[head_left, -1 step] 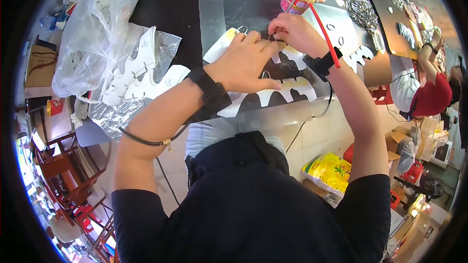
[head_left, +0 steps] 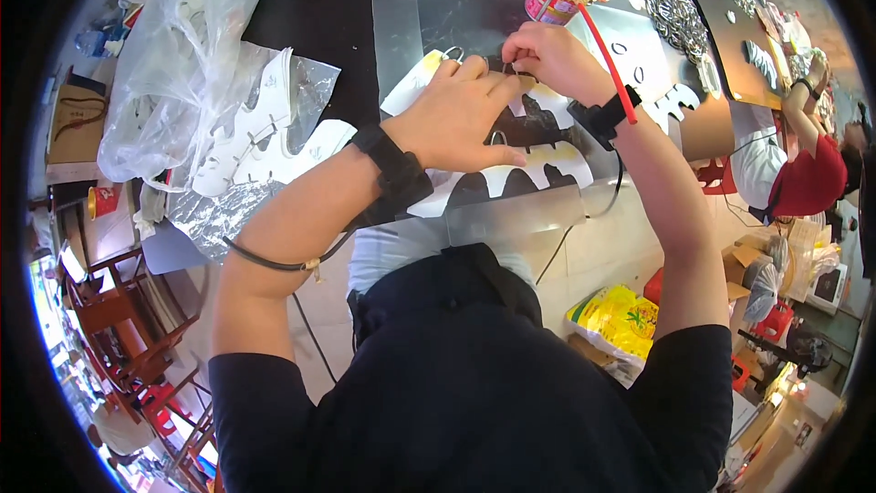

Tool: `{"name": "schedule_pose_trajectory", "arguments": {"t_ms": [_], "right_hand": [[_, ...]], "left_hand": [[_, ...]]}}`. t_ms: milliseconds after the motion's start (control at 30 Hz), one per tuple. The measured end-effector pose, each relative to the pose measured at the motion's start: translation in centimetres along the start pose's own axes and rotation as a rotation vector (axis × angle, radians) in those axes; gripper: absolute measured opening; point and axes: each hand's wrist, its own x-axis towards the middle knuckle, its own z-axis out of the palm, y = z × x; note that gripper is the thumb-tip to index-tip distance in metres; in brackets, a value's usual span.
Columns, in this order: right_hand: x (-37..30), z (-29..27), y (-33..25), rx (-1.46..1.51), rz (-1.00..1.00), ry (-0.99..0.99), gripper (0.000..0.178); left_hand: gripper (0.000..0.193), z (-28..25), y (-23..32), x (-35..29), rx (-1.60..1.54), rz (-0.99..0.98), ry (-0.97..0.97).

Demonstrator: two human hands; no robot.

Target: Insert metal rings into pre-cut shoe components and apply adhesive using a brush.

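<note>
My left hand (head_left: 461,119) is open, its fingers spread flat over a white cut-out sheet (head_left: 408,89) that has a metal ring at its top. Beside those fingertips my right hand (head_left: 547,53) is closed in a pinch, and what it holds is too small and dark to make out. Below the left thumb lies another white cut-out piece (head_left: 570,164) with deep rounded notches, a metal ring near its upper edge. Both pieces rest on a clear plastic sheet (head_left: 397,18). Just beyond the right hand stands a pink tub (head_left: 547,5), and a red stick (head_left: 604,50) slants from it over my right wrist.
A heap of metal rings (head_left: 675,23) fills the back right of the dark table (head_left: 338,27). Right of my hands are loose rings on a white sheet (head_left: 630,46). A plastic bag (head_left: 173,64) and more white cut-outs (head_left: 251,132) lie left. Another person (head_left: 812,164) sits far right.
</note>
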Motion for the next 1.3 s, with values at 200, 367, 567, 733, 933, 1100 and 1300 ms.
{"name": "schedule_pose_trajectory", "arguments": {"t_ms": [200,367,567,733,933,1100,1300], "right_hand": [[0.0,0.0,0.0,-0.043,-0.03,0.004,0.012],[-0.2,0.1,0.0,-0.035,-0.032,0.011,0.012],[-0.2,0.5,0.2,-0.098,-0.06,0.019,0.013],[-0.1,0.4,0.1,-0.018,-0.021,0.036,0.011],[-0.3,-0.3,0.5,-0.092,-0.073,0.028,0.009],[0.1,0.6,0.7,-0.116,-0.072,0.032,0.011],[-0.2,0.9,0.0,-0.148,-0.042,0.078,0.009]], "left_hand": [[0.076,0.1,-0.1,-0.1,0.006,-0.005,-0.002],[0.076,-0.3,-0.2,0.0,-0.021,-0.05,-0.026],[0.075,-0.8,-0.6,-1.1,-0.027,-0.014,0.086],[0.072,-1.1,-1.0,-1.1,0.042,-0.02,0.118],[0.07,-0.1,-0.6,0.6,0.045,0.008,0.085],[0.07,-0.2,-0.8,0.4,0.061,-0.022,0.063],[0.065,-1.0,-0.3,1.0,0.094,-0.043,0.07]]}}
